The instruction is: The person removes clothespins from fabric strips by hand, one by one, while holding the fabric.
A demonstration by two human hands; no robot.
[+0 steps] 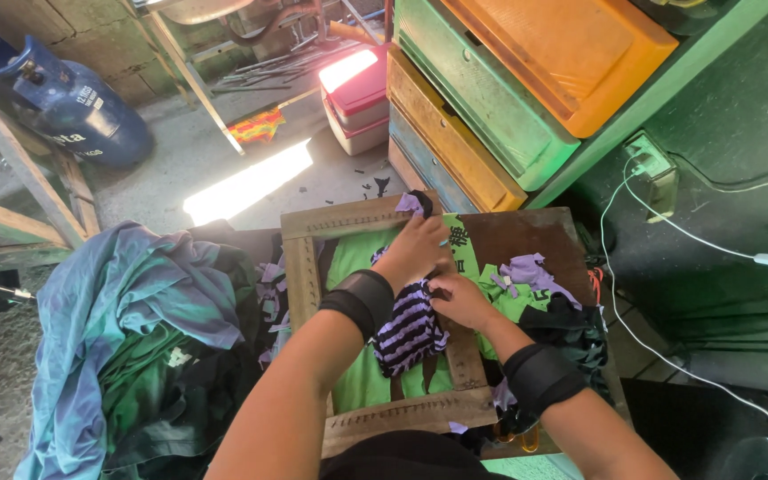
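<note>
Far left, a blue gas cylinder point(64, 98) lies tilted against the wall, well apart from the work. Nearer, a heap of cloth point(135, 338), blue-grey over green and dark pieces, slumps beside the frame, close enough to reach without shifting. Wooden frame point(304, 276) lies flat on a low stand, green fabric point(348, 267) visible inside it; the flat lie gives both hands a firm surface to press against. Left hand point(415, 249), black wrist band on the forearm, reaches to the frame's far rail; fingers curled down on strips there, apparently pinching, though exactly what they pinch is hidden under the hand. A purple-and-black striped woven patch point(411, 329) sits in the frame's middle, just below both hands, touching the right hand's fingers. Right hand point(460, 300), also banded, is closed on the patch's upper edge near the centre slat, likely holding it taut against the pull of the left. Loose purple strips point(526, 271) lie on the green fabric just right of the hands, ready to pick up. Behind, stacked crates point(491, 98) in orange, green and yellow; far right, a white cable point(695, 240) trails from a wall socket.
</note>
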